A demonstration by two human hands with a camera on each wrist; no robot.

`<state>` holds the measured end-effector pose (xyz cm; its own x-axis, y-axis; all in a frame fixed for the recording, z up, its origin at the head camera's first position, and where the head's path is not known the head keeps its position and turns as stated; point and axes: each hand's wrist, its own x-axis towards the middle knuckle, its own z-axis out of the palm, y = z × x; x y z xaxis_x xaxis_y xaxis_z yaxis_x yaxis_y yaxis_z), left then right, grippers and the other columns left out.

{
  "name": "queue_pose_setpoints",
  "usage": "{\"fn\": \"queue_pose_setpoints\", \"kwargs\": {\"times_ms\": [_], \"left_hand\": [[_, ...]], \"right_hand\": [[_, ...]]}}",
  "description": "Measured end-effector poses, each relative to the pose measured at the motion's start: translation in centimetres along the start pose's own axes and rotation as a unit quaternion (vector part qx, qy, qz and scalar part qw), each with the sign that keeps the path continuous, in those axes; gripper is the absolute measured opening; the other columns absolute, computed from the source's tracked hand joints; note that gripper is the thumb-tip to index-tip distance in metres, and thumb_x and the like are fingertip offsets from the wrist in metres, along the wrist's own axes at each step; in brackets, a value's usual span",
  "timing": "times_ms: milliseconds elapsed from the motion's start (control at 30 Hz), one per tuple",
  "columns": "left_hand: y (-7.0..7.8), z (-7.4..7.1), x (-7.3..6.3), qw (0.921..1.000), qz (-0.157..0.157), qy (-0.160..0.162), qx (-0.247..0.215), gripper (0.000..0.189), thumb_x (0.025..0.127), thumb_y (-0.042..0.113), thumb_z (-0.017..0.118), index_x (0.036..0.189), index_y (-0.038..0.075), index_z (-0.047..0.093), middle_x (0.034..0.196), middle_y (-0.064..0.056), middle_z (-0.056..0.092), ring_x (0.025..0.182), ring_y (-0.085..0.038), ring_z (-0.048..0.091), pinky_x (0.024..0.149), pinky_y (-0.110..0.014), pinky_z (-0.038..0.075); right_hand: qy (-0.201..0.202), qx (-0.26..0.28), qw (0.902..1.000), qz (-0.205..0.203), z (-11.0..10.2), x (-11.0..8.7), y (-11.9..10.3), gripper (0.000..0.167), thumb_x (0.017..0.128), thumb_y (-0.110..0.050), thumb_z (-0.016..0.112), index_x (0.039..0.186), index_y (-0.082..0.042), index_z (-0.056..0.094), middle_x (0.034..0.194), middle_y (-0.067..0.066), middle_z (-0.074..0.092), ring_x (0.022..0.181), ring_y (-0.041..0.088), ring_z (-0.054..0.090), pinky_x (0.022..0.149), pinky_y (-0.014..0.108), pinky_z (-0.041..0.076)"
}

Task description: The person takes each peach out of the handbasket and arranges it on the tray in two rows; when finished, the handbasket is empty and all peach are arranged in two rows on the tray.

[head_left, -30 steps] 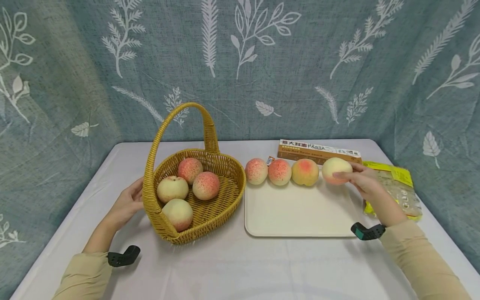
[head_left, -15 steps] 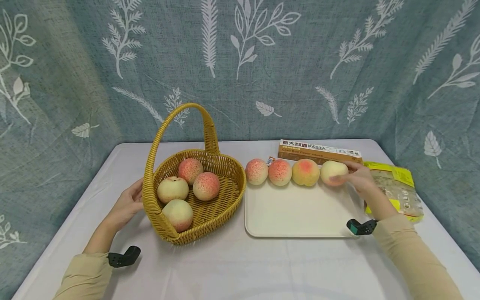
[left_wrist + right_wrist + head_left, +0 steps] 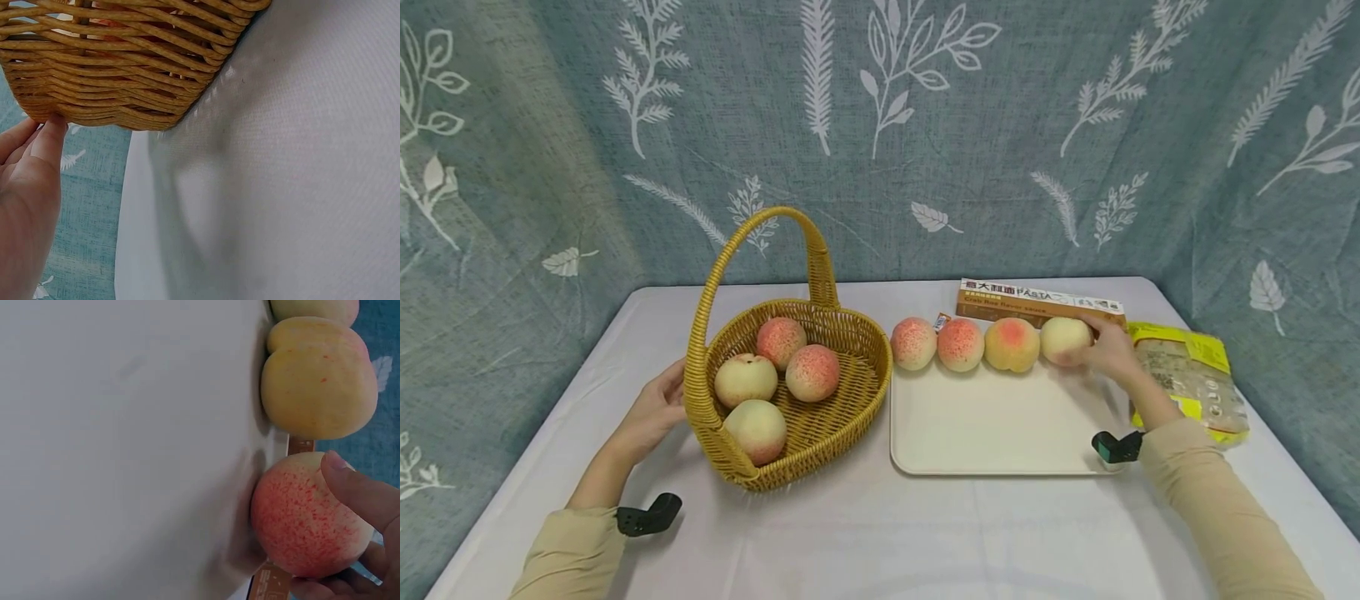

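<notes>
A heart-shaped wicker basket [image 3: 833, 450] with a tall handle stands on the left, with several peaches inside, one pale peach [image 3: 756, 429] nearest. My left hand [image 3: 651, 414] grips its outer left side; thumb and fingertips meet the wicker in the left wrist view, the fingers partly hidden. On the right, my right hand [image 3: 1108, 354] holds a pale peach [image 3: 1062, 340] at the back of a cream tray [image 3: 1000, 429]. The right wrist view shows the red-speckled side of this peach [image 3: 306, 519], thumb on top and fingers beneath. A yellow peach [image 3: 1012, 343] is beside it.
Two pinkish peaches, one left [image 3: 913, 342] and one right [image 3: 960, 344], continue the row along the tray's back edge. Behind lies a pasta box [image 3: 1037, 304]. A clear-and-yellow food packet [image 3: 1195, 379] lies right of the tray. A patterned curtain [image 3: 880, 208] hangs behind the table.
My right hand has moved the pale peach left and slightly down, bringing it close beside the yellow peach at the row's right end. The left hand and basket have stayed put.
</notes>
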<state>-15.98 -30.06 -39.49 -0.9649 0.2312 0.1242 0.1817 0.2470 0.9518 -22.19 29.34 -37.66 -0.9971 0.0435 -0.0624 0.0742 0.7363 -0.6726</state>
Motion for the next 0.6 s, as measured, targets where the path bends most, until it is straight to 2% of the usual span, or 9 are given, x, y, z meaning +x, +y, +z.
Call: {"fn": "queue_pose_setpoints", "kwargs": {"times_ms": [200,433,600], "left_hand": [[0.00,0.11,0.03,1.0000,0.004,0.000,-0.001,0.082,0.081,-0.012,0.058,0.147,-0.018,0.009,0.147,-0.043,0.016,0.107,0.020,0.039,0.091,-0.003,0.037],[-0.23,0.10,0.05,1.0000,0.001,0.004,0.005,0.081,0.082,-0.012,0.058,0.147,-0.017,0.011,0.145,-0.043,0.018,0.107,0.021,0.039,0.091,-0.004,0.037],[-0.44,0.05,0.08,1.0000,0.008,0.003,0.005,0.080,0.082,-0.012,0.058,0.147,-0.017,0.011,0.145,-0.042,0.019,0.107,0.020,0.040,0.090,-0.004,0.038]], "right_hand": [[-0.026,0.025,0.9991,0.020,-0.68,-0.18,0.20,0.097,0.084,-0.032,0.076,0.151,0.008,0.018,0.140,0.040,0.034,0.122,0.052,0.040,0.098,0.060,0.040],[-0.014,0.029,0.9983,0.049,-0.71,-0.28,0.36,0.100,0.083,-0.036,0.076,0.151,0.008,0.017,0.145,0.040,0.026,0.130,0.052,0.031,0.104,0.061,0.034],[-0.015,0.047,0.9981,0.036,-0.39,0.06,0.54,0.097,0.083,-0.031,0.077,0.152,0.005,0.019,0.146,0.038,0.027,0.132,0.051,0.030,0.106,0.059,0.033]]}}
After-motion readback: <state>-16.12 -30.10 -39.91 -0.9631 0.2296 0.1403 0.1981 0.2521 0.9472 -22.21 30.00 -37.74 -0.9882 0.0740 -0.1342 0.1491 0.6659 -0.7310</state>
